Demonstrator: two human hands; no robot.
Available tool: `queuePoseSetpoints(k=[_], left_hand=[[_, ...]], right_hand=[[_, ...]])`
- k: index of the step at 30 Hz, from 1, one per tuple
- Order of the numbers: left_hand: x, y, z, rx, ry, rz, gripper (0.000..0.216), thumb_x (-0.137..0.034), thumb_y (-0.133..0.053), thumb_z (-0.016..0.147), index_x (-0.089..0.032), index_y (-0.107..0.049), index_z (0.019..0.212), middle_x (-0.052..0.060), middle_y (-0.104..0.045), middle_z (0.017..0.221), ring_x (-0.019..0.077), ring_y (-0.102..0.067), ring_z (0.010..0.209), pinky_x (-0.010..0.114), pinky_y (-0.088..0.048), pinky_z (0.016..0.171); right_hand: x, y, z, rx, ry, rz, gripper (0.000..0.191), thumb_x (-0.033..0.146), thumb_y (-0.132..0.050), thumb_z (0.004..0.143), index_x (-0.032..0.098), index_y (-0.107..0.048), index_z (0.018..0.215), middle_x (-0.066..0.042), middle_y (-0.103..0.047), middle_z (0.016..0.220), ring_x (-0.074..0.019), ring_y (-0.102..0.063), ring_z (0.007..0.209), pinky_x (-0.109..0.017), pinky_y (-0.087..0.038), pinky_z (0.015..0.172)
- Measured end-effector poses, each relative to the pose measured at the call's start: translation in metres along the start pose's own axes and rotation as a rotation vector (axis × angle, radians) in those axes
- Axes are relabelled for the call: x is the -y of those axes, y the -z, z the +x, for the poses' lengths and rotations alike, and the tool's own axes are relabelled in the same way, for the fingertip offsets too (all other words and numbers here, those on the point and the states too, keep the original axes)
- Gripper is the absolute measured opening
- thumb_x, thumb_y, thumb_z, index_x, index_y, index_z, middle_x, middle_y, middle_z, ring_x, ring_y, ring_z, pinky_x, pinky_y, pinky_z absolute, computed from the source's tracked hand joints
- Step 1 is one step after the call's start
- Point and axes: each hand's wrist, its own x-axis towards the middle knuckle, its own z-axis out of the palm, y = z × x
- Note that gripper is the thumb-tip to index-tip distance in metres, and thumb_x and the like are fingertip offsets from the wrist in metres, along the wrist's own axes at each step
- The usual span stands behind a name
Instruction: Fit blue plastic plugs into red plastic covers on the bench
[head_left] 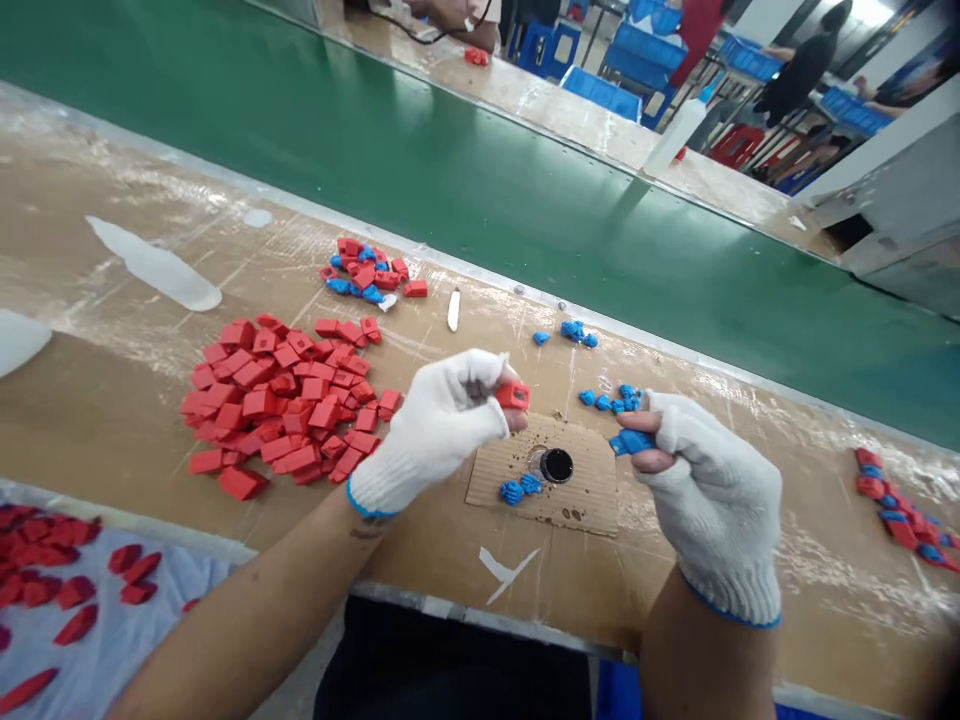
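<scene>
Between thumb and fingers, my gloved left hand point(448, 415) pinches a red block point(514, 394) with a dark square hole in its end. Level with it on the right, my gloved right hand point(709, 480) grips a small blue moulded piece point(631, 442) by its sides. The two parts are apart. Below and between the hands lies a stained cardboard sheet point(487, 460) carrying a small cup of dark liquid point(556, 465) and a few blue pieces point(512, 492). More blue pieces point(604, 402) lie just beyond my right fingertips.
A large heap of red blocks point(292, 400) spreads left of my left hand. Behind it sits a mixed red and blue pile point(367, 270). Joined red-blue pieces point(900, 510) lie far right. A green conveyor belt point(480, 180) crosses beyond; a white bottle point(675, 135) stands past it.
</scene>
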Motion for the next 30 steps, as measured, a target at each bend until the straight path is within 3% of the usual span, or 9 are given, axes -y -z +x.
queuePoseSetpoints(k=[3, 7, 11, 16, 20, 24, 27, 30], left_hand=[[0.000, -0.007, -0.009, 0.080, -0.094, 0.139, 0.018, -0.012, -0.087, 0.073, -0.017, -0.070, 0.076, 0.003, -0.069, 0.083, 0.0138, -0.063, 0.074, 0.029, -0.057, 0.068], [0.007, -0.013, -0.017, 0.179, -0.270, 0.218, 0.020, -0.015, -0.089, 0.074, -0.020, -0.071, 0.079, 0.006, -0.075, 0.088, 0.0187, -0.070, 0.079, 0.032, -0.059, 0.072], [0.011, -0.014, -0.020, 0.258, -0.273, 0.275, 0.016, -0.024, -0.088, 0.080, -0.021, -0.073, 0.082, 0.009, -0.080, 0.093, 0.0210, -0.072, 0.080, 0.034, -0.060, 0.074], [0.007, -0.014, -0.019, 0.358, -0.281, 0.414, 0.011, -0.025, -0.080, 0.087, -0.020, -0.073, 0.081, 0.006, -0.076, 0.084, 0.0191, -0.067, 0.075, 0.033, -0.057, 0.074], [0.004, -0.012, -0.018, 0.421, -0.267, 0.548, 0.014, -0.021, -0.073, 0.090, -0.019, -0.071, 0.076, 0.004, -0.072, 0.078, 0.0176, -0.062, 0.072, 0.032, -0.052, 0.071], [-0.002, -0.009, -0.021, 0.406, -0.207, 0.588, 0.015, -0.018, -0.075, 0.086, -0.019, -0.070, 0.072, 0.003, -0.069, 0.075, 0.0168, -0.058, 0.069, 0.031, -0.049, 0.068], [-0.008, -0.012, -0.024, 0.419, -0.099, 0.423, 0.027, -0.029, -0.084, 0.085, -0.019, -0.067, 0.066, 0.002, -0.066, 0.070, 0.0162, -0.056, 0.066, 0.030, -0.047, 0.063], [-0.008, -0.022, -0.025, 0.542, 0.040, 0.135, 0.043, -0.054, -0.086, 0.086, -0.018, -0.069, 0.068, 0.003, -0.065, 0.066, 0.0165, -0.056, 0.062, 0.030, -0.047, 0.058]], right_hand=[[0.004, -0.013, -0.004, -0.128, 0.032, 0.129, 0.018, 0.025, -0.073, 0.104, 0.034, -0.079, 0.118, -0.002, -0.075, 0.098, -0.0241, -0.073, 0.098, -0.042, -0.061, 0.091], [0.010, -0.024, 0.002, -0.085, 0.105, 0.252, 0.015, 0.033, -0.081, 0.100, 0.032, -0.082, 0.115, -0.005, -0.079, 0.098, -0.0254, -0.077, 0.089, -0.040, -0.067, 0.075], [0.012, -0.022, 0.005, -0.054, 0.107, 0.274, 0.008, 0.033, -0.083, 0.097, 0.028, -0.085, 0.103, -0.006, -0.083, 0.099, -0.0250, -0.081, 0.086, -0.034, -0.069, 0.069], [0.014, -0.029, 0.000, 0.019, -0.103, 0.402, 0.010, 0.023, -0.074, 0.098, 0.027, -0.082, 0.092, -0.004, -0.081, 0.089, -0.0219, -0.077, 0.069, -0.029, -0.063, 0.051], [0.016, -0.033, -0.003, 0.118, -0.203, 0.373, 0.024, 0.022, -0.063, 0.101, 0.028, -0.077, 0.082, -0.003, -0.074, 0.076, -0.0237, -0.077, 0.074, -0.033, -0.066, 0.059], [0.018, -0.026, 0.001, 0.203, -0.128, 0.333, 0.024, 0.026, -0.064, 0.102, 0.030, -0.073, 0.080, -0.003, -0.071, 0.080, -0.0238, -0.076, 0.086, -0.036, -0.068, 0.075], [0.020, -0.023, 0.005, 0.209, -0.047, 0.335, 0.026, 0.038, -0.072, 0.100, 0.028, -0.069, 0.077, -0.004, -0.072, 0.085, -0.0232, -0.075, 0.088, -0.037, -0.066, 0.078], [0.026, -0.031, 0.007, 0.130, -0.068, 0.312, 0.032, 0.055, -0.082, 0.092, 0.027, -0.070, 0.084, -0.005, -0.074, 0.092, -0.0252, -0.075, 0.094, -0.040, -0.066, 0.080]])
